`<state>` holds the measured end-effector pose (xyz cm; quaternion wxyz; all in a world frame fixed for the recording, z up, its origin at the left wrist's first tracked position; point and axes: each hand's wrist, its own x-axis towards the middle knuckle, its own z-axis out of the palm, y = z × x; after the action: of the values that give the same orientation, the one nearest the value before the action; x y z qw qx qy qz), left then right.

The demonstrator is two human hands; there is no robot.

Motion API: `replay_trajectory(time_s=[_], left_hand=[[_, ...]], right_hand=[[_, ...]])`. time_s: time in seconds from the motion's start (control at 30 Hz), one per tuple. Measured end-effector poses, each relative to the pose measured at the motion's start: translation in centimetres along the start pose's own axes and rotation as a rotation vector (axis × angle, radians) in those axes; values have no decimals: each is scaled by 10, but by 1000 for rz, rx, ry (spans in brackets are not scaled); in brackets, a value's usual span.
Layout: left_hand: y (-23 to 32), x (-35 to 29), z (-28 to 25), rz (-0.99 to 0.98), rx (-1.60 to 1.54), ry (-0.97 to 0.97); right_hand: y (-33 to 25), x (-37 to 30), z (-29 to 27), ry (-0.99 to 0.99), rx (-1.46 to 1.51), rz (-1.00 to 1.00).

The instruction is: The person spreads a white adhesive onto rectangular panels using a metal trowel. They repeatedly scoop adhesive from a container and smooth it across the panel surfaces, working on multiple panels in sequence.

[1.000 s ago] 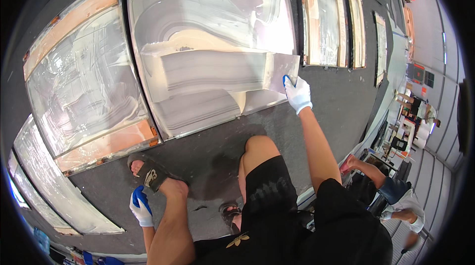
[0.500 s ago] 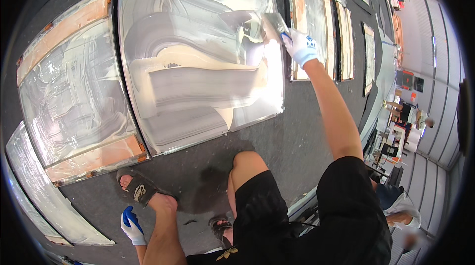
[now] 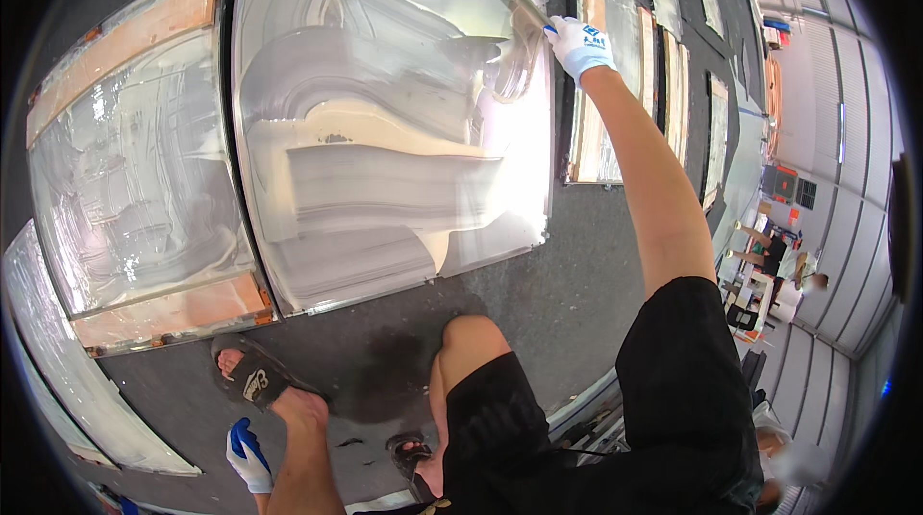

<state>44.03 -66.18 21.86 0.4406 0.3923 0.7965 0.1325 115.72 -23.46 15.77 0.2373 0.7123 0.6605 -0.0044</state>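
Observation:
My right hand, in a white glove with a blue palm, is closed on a flat scraper near the far right corner of a large panel. The blade is against the panel, amid thin curved smears. Wide grey and cream streaks of wet paste cover the panel, with a bright glare on its right side. My left hand, gloved alike, hangs low beside my left leg. Its fingers are loosely bent, and no object shows in them.
A second coated panel with orange-brown end strips lies close on the left; another pale panel lies past it. More narrow panels lie to the right on the dark floor. People stand farther off at right.
My right hand has moved slightly farther away with the scraper, toward the panel's far right corner. Fresh curved smears show below the blade. My left hand stays low, shifted slightly in view.

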Motion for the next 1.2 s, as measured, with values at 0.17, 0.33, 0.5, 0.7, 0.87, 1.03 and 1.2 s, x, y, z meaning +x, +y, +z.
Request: replay_trajectory(time_s=[0.17,0.33,0.5,0.7,0.87,1.03,1.2], left_hand=[[-5,-5,2,91,12,13],[-44,14,-8,-63,61,-40],[-67,17,-19,-132,61,-51],[-66,16,-12,-34,42,-44],[-65,22,-4,-58,2,-46],[-63,30,-5,-41,-35,-57],[-63,31,-8,-45,-59,-53]], right_hand=[[-5,-26,19,-74,14,-144],[-14,-66,19,-122,26,-199],[-15,-26,-8,94,174,39],[-75,-9,-6,-125,147,1],[-113,-99,6,-147,320,-403],[-133,-196,-16,-229,153,-506],[-191,-197,-50,-217,652,-171]])
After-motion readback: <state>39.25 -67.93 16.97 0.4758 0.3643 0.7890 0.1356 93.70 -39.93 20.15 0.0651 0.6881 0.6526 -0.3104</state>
